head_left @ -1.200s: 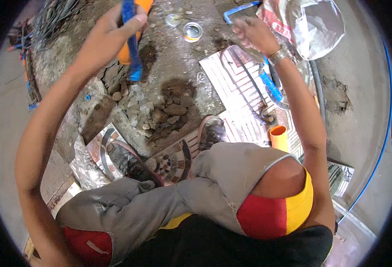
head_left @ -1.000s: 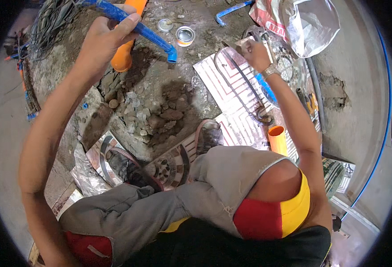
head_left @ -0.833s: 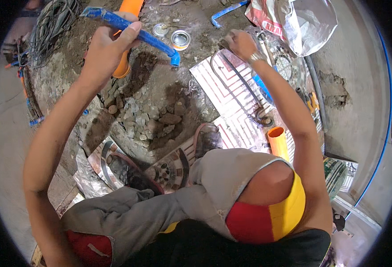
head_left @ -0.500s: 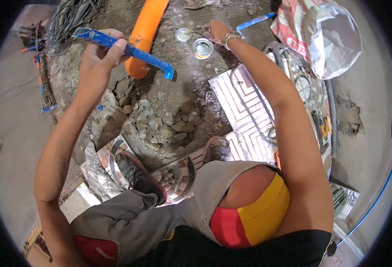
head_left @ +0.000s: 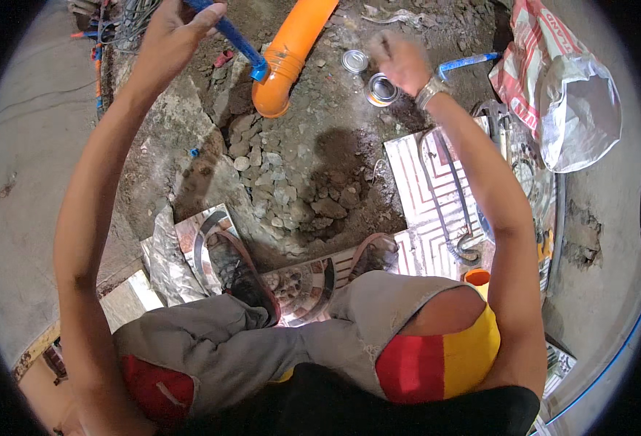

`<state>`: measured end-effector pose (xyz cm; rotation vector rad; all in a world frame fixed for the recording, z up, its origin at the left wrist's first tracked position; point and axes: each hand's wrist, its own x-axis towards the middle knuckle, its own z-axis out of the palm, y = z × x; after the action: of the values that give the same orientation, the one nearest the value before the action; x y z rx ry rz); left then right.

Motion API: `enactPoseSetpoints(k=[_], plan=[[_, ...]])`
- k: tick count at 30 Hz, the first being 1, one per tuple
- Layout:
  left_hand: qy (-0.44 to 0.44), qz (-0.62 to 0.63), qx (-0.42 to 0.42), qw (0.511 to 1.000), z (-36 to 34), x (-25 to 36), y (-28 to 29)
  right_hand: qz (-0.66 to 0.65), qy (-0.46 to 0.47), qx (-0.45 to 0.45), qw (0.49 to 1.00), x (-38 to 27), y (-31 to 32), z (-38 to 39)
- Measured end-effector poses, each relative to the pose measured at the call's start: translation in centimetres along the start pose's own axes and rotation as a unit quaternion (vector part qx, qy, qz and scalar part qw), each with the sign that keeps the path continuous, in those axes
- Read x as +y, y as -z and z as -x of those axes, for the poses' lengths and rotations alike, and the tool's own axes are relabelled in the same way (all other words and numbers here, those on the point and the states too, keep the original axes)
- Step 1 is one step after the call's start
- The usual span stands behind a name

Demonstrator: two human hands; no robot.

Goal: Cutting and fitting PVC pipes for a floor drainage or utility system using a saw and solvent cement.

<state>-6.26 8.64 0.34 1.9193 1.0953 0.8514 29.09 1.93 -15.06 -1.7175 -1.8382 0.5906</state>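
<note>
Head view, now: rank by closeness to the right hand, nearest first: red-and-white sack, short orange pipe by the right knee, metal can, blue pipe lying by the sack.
From the right hand, in the head view:
1. Metal can, just below-left
2. Blue pipe, to the right
3. Red-and-white sack, farther right
4. Short orange pipe, far below

Lighting's uneven: tiles (head_left: 423, 254) R of ctr are glaring white, washing out some pattern, while soil (head_left: 367, 134) is looking dimmer w/ dk patches & the shirt (head_left: 349, 400) is sinking to near-blk. R hand (head_left: 402, 64) is blurring; rubble (head_left: 284, 195) is reading fairly sharp. Fisheye's bending edges; blk vignette's ringing the frame.
</note>
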Motion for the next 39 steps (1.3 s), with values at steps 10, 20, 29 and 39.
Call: enactPoseSetpoints(k=[10,20,29,39], plan=[[-0.001,0.014,-0.007,1.0,-0.1,-2.2,-0.6,-0.093,0.03,-0.056,0.994,-9.3,-5.6,-0.3],[0.042,0.046,0.024,0.998,1.7,2.3,-1.3,-0.021,0.012,-0.068,0.997,-12.8,-7.6,2.2],[0.053,0.046,-0.021,0.997,1.3,2.8,-1.5,0.002,0.062,-0.113,0.992,-10.4,-5.6,0.4],[-0.205,-0.026,-0.186,0.96,4.8,1.4,-0.6,-0.045,0.083,0.058,0.994,-8.1,-2.6,-2.4]])
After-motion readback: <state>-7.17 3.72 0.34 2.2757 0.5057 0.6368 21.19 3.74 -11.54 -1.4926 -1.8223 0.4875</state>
